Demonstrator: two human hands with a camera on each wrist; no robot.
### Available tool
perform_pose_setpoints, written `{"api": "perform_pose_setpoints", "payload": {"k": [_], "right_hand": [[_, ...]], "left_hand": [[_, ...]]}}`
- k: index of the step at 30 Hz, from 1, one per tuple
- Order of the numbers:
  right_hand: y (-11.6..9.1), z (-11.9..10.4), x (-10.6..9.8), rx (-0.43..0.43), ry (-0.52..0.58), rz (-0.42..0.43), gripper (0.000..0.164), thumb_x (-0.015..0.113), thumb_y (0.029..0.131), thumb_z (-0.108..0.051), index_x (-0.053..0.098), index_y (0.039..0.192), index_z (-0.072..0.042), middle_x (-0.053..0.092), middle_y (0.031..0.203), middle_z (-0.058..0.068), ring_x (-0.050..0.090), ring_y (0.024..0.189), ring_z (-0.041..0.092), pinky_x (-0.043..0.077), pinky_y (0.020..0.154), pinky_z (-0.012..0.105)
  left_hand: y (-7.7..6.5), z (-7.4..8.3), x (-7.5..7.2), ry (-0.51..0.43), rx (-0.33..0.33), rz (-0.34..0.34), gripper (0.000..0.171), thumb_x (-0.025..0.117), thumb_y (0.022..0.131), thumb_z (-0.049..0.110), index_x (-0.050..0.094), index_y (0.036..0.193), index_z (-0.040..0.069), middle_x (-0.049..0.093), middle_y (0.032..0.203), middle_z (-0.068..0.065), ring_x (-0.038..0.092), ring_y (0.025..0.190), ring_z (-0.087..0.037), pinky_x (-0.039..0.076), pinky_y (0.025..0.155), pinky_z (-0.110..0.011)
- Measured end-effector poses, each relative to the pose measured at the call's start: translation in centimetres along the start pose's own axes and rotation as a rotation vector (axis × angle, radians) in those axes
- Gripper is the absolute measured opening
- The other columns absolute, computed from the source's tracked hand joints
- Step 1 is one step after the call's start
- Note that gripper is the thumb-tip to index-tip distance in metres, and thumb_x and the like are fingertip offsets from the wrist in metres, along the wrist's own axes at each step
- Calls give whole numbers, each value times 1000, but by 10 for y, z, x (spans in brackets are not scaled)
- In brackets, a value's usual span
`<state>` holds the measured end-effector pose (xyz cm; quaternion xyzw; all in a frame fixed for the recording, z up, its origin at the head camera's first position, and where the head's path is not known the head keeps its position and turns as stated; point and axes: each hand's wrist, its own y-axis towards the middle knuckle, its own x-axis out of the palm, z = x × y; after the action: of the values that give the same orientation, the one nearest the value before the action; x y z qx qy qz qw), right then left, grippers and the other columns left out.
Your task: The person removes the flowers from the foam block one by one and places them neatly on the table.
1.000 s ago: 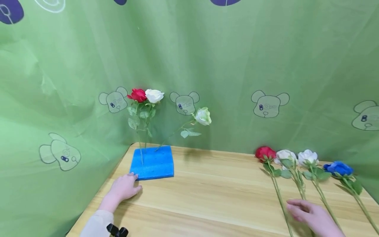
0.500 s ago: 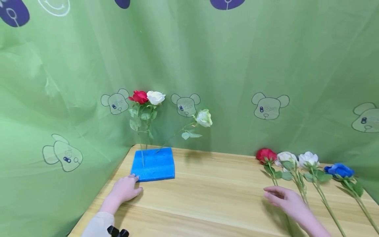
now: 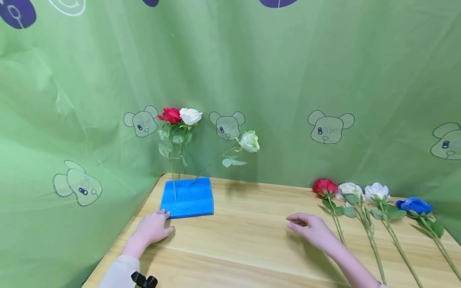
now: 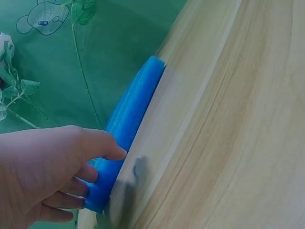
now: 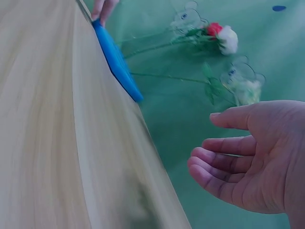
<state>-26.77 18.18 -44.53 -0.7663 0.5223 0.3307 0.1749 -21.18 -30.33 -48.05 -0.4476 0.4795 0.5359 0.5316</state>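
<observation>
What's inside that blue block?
A red flower, a white flower and a greenish-white flower are stuck in the blue block. The block covers their bottom ends, so how deep they go can't be seen.

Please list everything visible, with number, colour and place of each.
rectangular foam-like block: 1, blue, table's left
standing roses: 2, red and white, in block
leaning rose: 1, greenish white, in block
lying roses: at least 4; red, two white, blue; table's right
flat wooden table: 1, light brown, beneath
draped cloth: 1, green, behind
printed bear faces: 5 in head view, dark-lined, on cloth
printed shapes: 4, purple or white, cloth's top
small knobbed part: 1, black, by sleeve
left sleeve: 1, pale, left arm
left hand: 1, bare, on block's near corner
right hand: 1, bare, above table, holding nothing
</observation>
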Motion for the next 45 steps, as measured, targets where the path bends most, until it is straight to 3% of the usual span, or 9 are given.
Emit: {"api": "perform_pose_setpoints", "payload": {"k": [14, 20, 27, 35, 45], "right_hand": [[57, -28, 59, -143, 137, -72, 36, 66, 91, -29, 68, 114, -1, 73, 104, 9, 65, 93, 16, 53, 81, 22], [83, -49, 92, -163, 227, -128, 36, 66, 92, -28, 68, 117, -3, 72, 108, 9, 65, 98, 17, 54, 84, 23], [112, -77, 128, -245, 316, -176, 38, 66, 93, -26, 65, 120, 0, 71, 113, 13, 66, 105, 25, 55, 88, 28], [141, -106, 172, -221, 406, -217, 43, 67, 92, -28, 63, 124, 0, 70, 115, 10, 65, 108, 22, 55, 90, 28], [173, -127, 226, -151, 509, -175, 43, 70, 90, -21, 63, 125, 3, 71, 114, 15, 67, 106, 26, 57, 91, 34]], "left_hand": [[4, 1, -7, 50, 1, -5, 66, 68, 86, 42, 57, 131, -5, 50, 139, -32, 53, 122, -50, 48, 98, -59], [3, 4, -9, 44, 5, -6, 66, 67, 86, 42, 57, 131, -6, 49, 140, -32, 51, 126, -49, 47, 101, -59], [-1, 7, -11, 34, 4, -12, 65, 67, 86, 40, 57, 131, -6, 49, 140, -32, 51, 126, -49, 46, 102, -59], [-2, 7, -10, 33, 3, -19, 64, 68, 86, 39, 57, 130, -6, 51, 138, -32, 52, 124, -49, 47, 100, -59], [-1, 5, -4, 36, 0, -12, 66, 67, 85, 43, 59, 128, -6, 53, 136, -33, 56, 120, -50, 49, 98, -59]]}}
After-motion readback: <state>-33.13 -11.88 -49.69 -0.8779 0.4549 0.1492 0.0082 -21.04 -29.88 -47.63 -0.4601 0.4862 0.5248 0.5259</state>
